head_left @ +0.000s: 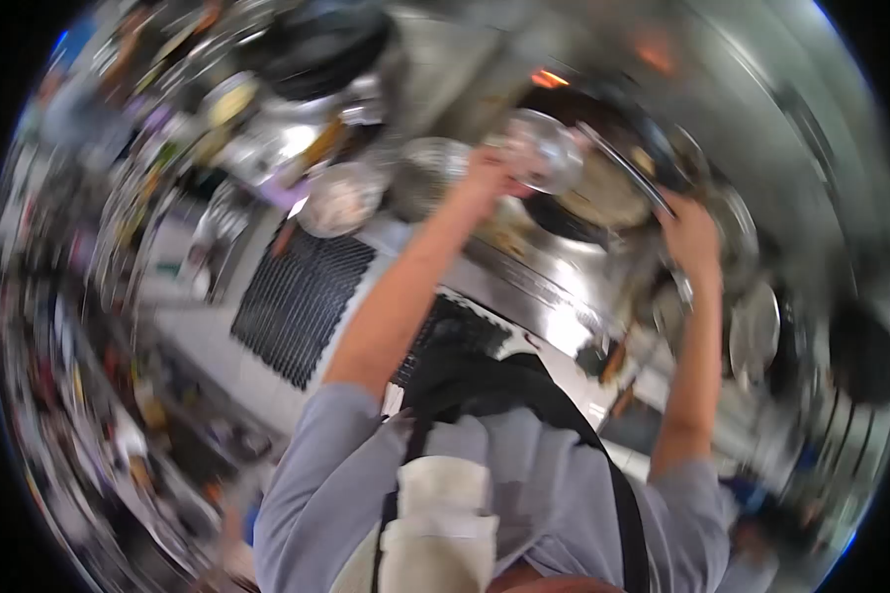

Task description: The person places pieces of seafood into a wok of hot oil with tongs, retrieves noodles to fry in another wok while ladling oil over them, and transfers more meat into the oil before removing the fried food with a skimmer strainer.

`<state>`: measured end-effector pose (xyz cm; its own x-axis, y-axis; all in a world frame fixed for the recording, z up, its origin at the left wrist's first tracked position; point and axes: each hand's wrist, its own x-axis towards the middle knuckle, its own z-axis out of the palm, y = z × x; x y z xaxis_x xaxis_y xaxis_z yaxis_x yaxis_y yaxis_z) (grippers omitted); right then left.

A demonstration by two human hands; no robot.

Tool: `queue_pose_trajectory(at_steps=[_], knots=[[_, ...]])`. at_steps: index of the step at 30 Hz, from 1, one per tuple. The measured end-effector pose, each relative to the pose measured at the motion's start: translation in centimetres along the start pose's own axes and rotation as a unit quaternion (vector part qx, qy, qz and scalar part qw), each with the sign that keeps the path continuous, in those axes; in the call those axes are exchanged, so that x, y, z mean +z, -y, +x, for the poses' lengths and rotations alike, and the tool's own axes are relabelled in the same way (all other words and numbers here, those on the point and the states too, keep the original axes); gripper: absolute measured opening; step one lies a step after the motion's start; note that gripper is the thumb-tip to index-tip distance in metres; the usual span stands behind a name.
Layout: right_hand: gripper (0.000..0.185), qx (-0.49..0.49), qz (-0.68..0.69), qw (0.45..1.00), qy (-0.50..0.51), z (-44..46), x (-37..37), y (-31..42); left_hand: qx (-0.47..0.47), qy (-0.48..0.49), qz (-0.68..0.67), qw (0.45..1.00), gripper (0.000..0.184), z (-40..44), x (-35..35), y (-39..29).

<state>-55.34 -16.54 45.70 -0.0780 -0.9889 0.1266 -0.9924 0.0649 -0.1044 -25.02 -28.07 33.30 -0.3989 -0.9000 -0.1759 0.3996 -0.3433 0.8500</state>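
My left hand point(491, 180) grips the rim of a shiny metal bowl point(544, 150), which is tilted over the left side of a large dark wok point(588, 232). Pinkish contents, too blurred to name, show in the bowl. Pale liquid or food point(611, 193) lies in the wok. My right hand point(690, 235) is closed around the handle of a long metal utensil point(623, 166), whose far end reaches over the wok beside the bowl.
Orange flame point(549, 79) shows behind the wok. A metal bowl with pale contents point(342, 201) and another metal bowl point(427, 176) stand to the left. A large black pan point(316, 49) is farther back. Black mats point(305, 296) cover part of the floor.
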Motion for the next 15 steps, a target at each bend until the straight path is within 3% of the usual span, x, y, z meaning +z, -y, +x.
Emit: queue_pose_trajectory(at_steps=[1,5,9,15], knots=[[0.036,-0.002,0.039,0.999,-0.013,0.8,2.0,-3.1,-0.048,-0.055,0.027,0.997,0.022,0.4,0.4,0.2],[0.039,0.141,0.057,0.987,0.042,3.8,5.9,-6.2,-0.053,-0.032,0.021,0.998,0.015,2.3,-0.3,2.1],[0.046,0.217,0.053,0.975,0.001,6.5,10.4,-8.2,-0.056,-0.016,0.022,0.998,0.011,3.1,0.6,2.3],[0.041,0.219,-0.010,0.975,0.028,5.3,5.4,-8.5,-0.039,-0.014,0.012,0.999,0.013,2.3,-0.5,2.4]])
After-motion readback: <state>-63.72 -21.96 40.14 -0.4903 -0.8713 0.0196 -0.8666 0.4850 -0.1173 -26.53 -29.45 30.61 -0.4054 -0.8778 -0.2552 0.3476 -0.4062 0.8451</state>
